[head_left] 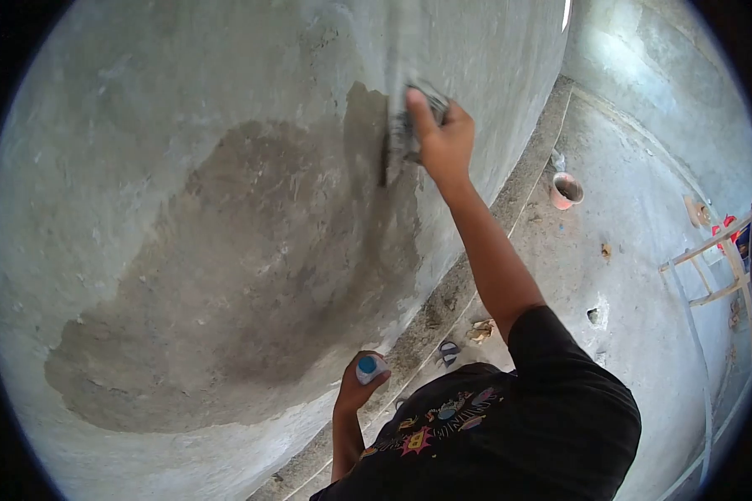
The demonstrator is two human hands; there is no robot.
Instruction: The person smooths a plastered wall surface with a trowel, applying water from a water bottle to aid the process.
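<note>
A grey plastered wall [167, 108] fills the left and middle, with a large darker, damp-looking patch [242, 250] on it. My right hand [444, 138] is closed round the handle of a trowel [395, 138], whose long blade lies along the wall at the patch's upper right edge; the tool is blurred by motion. Lower down, near the wall, my left hand [361, 386] is wrapped round a small pale bottle with a blue cap [368, 365].
On the floor to the right stands a pink bucket [566, 191]. A wooden frame [714, 267] is at the far right. A sandal [449, 353] and some debris [480, 331] lie near the wall's base. A small hole [594, 315] shows in the floor.
</note>
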